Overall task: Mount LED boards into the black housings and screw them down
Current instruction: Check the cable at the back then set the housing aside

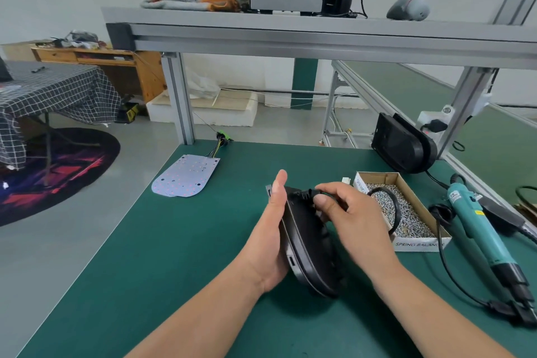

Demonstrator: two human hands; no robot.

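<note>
Left hand (pixel 270 229) props black housing (pixel 311 244) on edge (its grip hidden, cannot tell); right hand (pixel 351 212), grip pinching the cable (pixel 398 211).
</note>
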